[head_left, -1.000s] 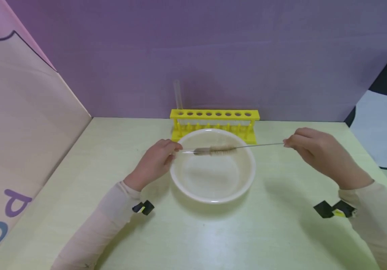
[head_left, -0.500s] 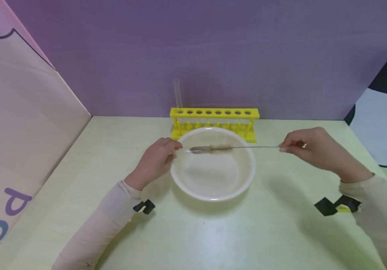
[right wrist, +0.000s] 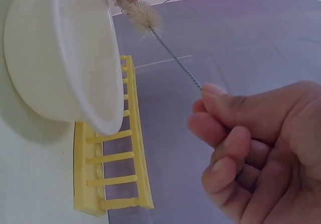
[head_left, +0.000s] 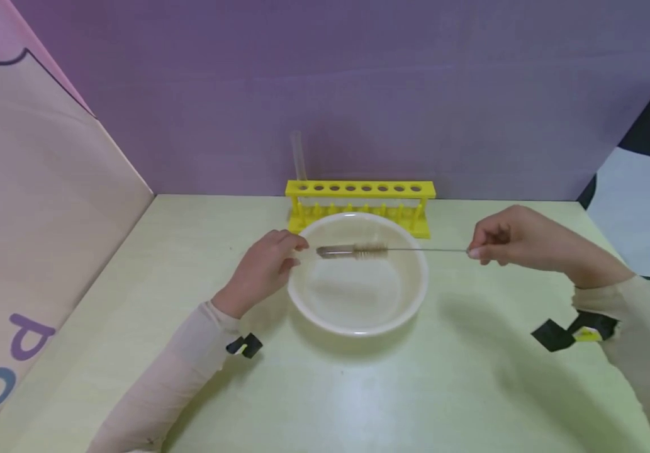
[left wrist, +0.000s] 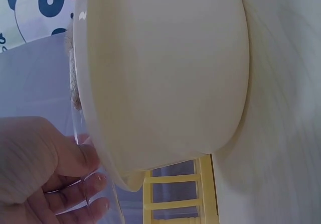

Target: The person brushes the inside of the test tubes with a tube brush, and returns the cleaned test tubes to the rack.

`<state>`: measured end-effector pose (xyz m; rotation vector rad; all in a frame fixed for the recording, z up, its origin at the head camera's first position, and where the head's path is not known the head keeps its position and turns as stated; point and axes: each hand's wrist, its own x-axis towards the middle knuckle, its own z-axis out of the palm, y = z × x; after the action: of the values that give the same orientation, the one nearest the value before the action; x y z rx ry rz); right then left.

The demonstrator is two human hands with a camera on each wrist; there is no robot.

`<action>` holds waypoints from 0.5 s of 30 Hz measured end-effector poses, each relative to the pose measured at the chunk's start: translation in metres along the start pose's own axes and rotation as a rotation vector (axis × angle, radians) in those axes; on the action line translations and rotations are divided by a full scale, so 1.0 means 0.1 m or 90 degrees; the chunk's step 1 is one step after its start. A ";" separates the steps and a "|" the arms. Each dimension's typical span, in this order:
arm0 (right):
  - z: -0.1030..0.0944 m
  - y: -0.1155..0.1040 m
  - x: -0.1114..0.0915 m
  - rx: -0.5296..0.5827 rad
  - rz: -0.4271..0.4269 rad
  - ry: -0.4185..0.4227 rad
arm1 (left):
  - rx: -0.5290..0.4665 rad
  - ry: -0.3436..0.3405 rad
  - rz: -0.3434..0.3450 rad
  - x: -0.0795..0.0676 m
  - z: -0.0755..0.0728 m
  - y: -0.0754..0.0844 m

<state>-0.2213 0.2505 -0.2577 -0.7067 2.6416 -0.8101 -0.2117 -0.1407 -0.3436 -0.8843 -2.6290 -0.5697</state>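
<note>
My left hand [head_left: 262, 270] grips a clear glass test tube [left wrist: 76, 126] lying level above the left of a white basin [head_left: 358, 330]. The tube's mouth points right; its closed end is hard to make out among my fingers. Inside it sits the front part of a test tube brush [head_left: 371, 251], whose remaining tan bristles stick out of the mouth. Its thin twisted-wire handle [right wrist: 175, 57] runs right to my right hand [head_left: 528, 242], which pinches the wire between thumb and forefinger. In the right wrist view the other fingers curl in toward the palm.
Behind the basin stands a yellow test tube rack [head_left: 361, 187] with a row of holes. Another clear test tube [head_left: 299, 157] stands in its leftmost hole. A purple backdrop [head_left: 358, 94] rises behind the pale table [head_left: 341, 402], with printed panels at both sides.
My right hand has moved slightly left and turned at the wrist, and the brush has slid a little deeper into the tube. My left hand stays nearly where it was.
</note>
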 end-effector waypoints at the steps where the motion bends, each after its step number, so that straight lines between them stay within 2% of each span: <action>1: -0.01 -0.01 0.01 0.007 0.015 -0.006 | -0.001 0.001 0.000 0.00 -0.01 0.00; 8: -0.05 -0.03 0.04 0.073 0.081 -0.038 | 0.002 0.007 0.005 0.01 -0.02 0.02; 15: -0.06 0.00 0.06 0.136 0.101 -0.069 | 0.015 0.043 0.032 0.02 -0.01 0.04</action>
<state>-0.2290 0.2495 -0.2537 -0.4655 2.4313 -0.9610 -0.2101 -0.1374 -0.3407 -0.9048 -2.5409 -0.5449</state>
